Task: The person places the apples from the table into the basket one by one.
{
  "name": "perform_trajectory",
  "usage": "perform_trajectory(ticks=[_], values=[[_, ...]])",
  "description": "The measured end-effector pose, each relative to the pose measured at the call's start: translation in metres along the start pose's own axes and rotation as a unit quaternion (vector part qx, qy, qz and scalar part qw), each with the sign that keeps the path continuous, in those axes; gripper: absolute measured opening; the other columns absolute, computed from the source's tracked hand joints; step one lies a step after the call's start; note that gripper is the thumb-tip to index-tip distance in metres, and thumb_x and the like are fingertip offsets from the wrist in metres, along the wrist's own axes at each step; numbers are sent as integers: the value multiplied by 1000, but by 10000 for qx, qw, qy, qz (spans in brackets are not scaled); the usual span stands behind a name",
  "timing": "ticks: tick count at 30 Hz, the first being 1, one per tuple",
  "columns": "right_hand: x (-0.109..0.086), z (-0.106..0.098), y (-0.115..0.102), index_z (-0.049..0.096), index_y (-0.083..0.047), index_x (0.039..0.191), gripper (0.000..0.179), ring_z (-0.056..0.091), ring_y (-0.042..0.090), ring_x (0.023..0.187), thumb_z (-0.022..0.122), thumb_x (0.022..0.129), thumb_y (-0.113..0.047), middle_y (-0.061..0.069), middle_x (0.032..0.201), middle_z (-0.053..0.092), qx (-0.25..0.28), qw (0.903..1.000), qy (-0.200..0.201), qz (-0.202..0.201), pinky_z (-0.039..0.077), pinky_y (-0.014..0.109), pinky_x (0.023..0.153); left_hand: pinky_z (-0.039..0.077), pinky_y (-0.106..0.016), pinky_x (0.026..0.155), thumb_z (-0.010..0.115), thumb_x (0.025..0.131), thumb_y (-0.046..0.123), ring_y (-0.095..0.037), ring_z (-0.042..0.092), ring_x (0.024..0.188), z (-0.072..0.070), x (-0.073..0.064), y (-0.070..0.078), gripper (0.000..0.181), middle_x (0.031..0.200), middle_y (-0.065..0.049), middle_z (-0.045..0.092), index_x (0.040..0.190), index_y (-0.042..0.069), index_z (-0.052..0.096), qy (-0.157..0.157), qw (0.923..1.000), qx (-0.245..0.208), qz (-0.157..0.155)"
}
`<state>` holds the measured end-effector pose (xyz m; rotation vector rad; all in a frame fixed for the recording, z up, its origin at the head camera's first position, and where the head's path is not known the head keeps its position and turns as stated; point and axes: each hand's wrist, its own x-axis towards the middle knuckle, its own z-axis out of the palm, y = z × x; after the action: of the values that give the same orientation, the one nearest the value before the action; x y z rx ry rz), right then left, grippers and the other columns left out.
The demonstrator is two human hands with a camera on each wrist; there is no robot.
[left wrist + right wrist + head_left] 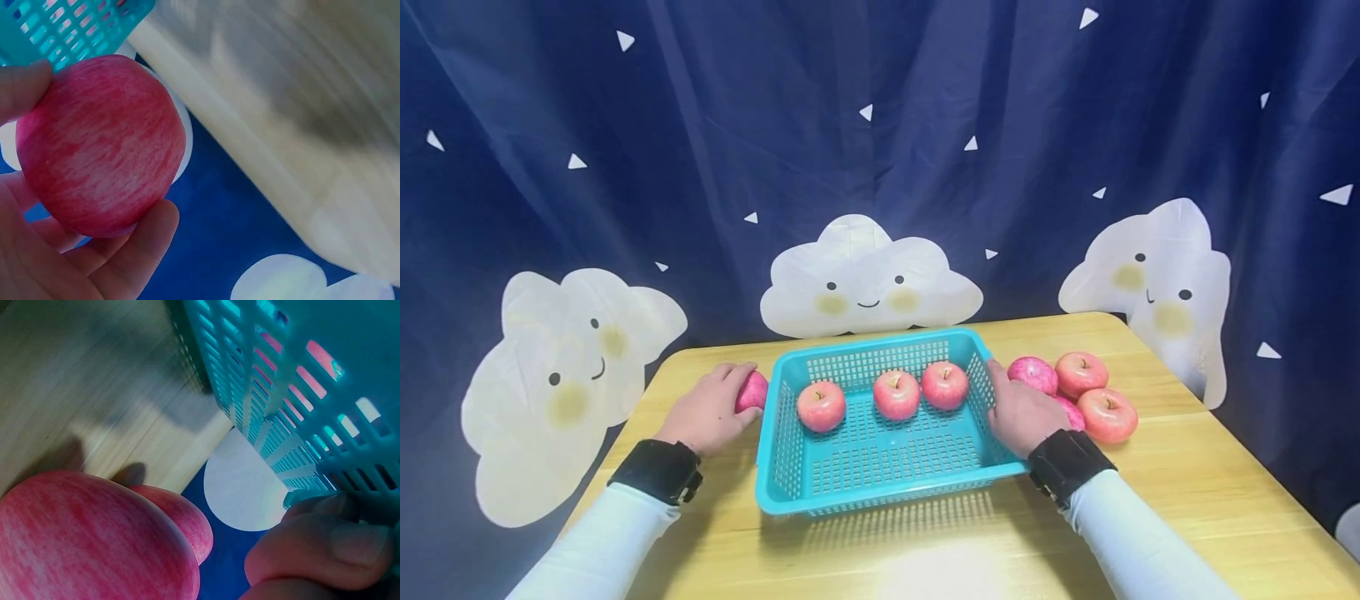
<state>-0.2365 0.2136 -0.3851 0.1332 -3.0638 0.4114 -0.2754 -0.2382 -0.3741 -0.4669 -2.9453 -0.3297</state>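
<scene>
My left hand [711, 411] holds a dark pink apple [103, 147] just left of the turquoise basket [891, 493], thumb on one side and fingers curled round the other. On the basket's right end, my right hand [1026, 410] grips the rim, its fingers [319, 550] bent over the edge in the right wrist view. Inside the basket sit three lighter red apples: one at the left [822, 407], one in the middle [897, 395] and one to its right [946, 385]. The basket looks tilted, its near edge casting a shadow on the table.
Right of the basket, a group of apples lies close by my right hand: two dark pink, one [1032, 375] behind and one [1070, 413] partly hidden, and two lighter ones [1081, 374] [1109, 415]. A dark blue curtain [880, 167] with clouds hangs behind the wooden table [1187, 492].
</scene>
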Motion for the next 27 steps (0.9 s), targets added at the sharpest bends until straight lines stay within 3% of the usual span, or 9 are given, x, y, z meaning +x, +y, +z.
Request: perform_trajectory(ticks=[8,18,27], values=[[0,0,0,26,-5,158,74,69,34,88,61,94,-20,16,100,68,-11,10000,-43,19,57,49,63,55,-59,81,78,85,35,-41,57,108,-17,1,8,71,127,-21,57,144,7,49,185,9997,151,67],[0,-1,-1,27,-5,158,73,68,37,96,59,94,-19,22,118,67,21,10000,-43,11,57,54,69,56,-60,77,77,85,35,-40,58,108,-27,4,14,68,130,-20,56,143,10,51,275,9992,284,117],[-1,-2,-2,24,-7,160,73,67,39,103,57,95,-19,23,122,65,52,9999,-69,105,56,60,75,57,-55,77,80,82,38,-36,60,103,-36,17,27,74,126,-16,57,144,11,50,185,9983,444,334]])
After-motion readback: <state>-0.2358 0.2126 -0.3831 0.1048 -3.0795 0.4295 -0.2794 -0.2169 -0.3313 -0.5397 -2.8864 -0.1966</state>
